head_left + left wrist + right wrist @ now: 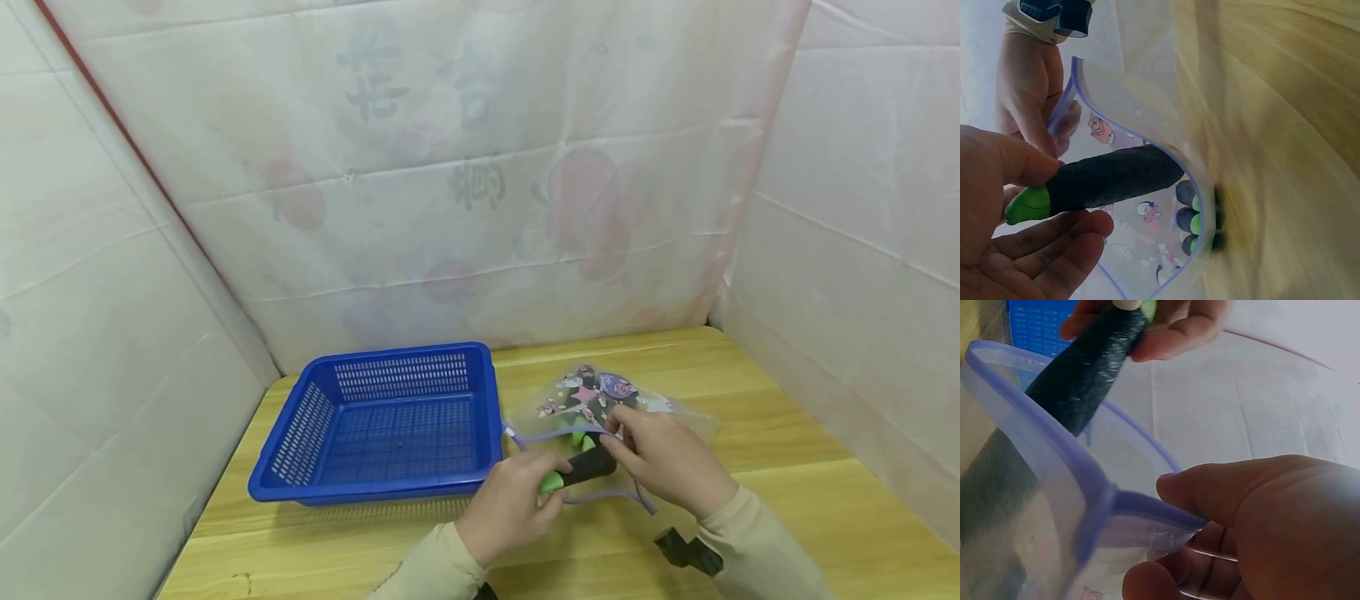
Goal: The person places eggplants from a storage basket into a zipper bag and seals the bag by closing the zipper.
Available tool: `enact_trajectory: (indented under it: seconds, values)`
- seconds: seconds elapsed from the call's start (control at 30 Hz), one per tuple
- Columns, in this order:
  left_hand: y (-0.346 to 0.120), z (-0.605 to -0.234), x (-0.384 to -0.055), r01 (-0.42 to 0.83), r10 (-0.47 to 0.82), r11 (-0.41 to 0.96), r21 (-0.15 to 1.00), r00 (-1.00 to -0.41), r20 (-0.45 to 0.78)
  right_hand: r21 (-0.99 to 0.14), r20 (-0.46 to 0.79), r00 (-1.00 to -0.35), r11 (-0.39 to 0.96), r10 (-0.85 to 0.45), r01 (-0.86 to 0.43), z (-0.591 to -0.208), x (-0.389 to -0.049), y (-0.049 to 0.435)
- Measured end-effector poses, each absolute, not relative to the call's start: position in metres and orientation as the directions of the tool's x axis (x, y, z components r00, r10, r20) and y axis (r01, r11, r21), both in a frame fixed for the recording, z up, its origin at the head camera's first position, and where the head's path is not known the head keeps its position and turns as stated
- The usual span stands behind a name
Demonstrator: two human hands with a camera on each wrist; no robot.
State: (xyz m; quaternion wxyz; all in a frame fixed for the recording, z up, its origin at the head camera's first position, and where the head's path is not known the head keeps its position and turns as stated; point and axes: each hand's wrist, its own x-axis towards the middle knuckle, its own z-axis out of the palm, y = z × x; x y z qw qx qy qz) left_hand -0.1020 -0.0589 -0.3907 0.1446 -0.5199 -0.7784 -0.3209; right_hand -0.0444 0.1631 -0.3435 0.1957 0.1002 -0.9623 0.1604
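Observation:
My left hand [510, 504] holds a dark eggplant [591, 465] by its green cap, thumb on one side and fingers below. The eggplant's dark end reaches through the mouth of a clear zip bag [678, 408] with purple edging and cartoon prints. In the right wrist view, that end shows blurred through the bag's wall. My right hand [671, 458] pinches a corner of the bag's purple edge [1154, 509] between thumb and fingers, and the mouth gapes. Several more dark pieces with green ends [1186, 219] lie inside the bag, seen in the left wrist view.
A blue plastic basket [375, 487] with slotted walls stands left of the bag, its inside bare. Both rest on a wood-grain table [810, 500]. Pale printed cloth [450, 208] closes off the back and sides.

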Motion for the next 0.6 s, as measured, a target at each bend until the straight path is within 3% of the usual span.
enact_trajectory:
  seconds: [0.23, 0.6]
  values:
    - [-0.055, -0.395, -0.101, 0.902, 0.732, 0.249, 0.352, -0.413, 0.541, -0.272, 0.41, -0.902, 0.926, -0.133, -0.26, -0.343, -0.044, 0.163]
    - [-0.048, -0.414, -0.103, 0.884, 0.803, 0.38, 0.272, -0.461, 0.379, -0.296, 0.378, -0.918, 0.923, -0.123, -0.245, -0.341, -0.045, 0.163]
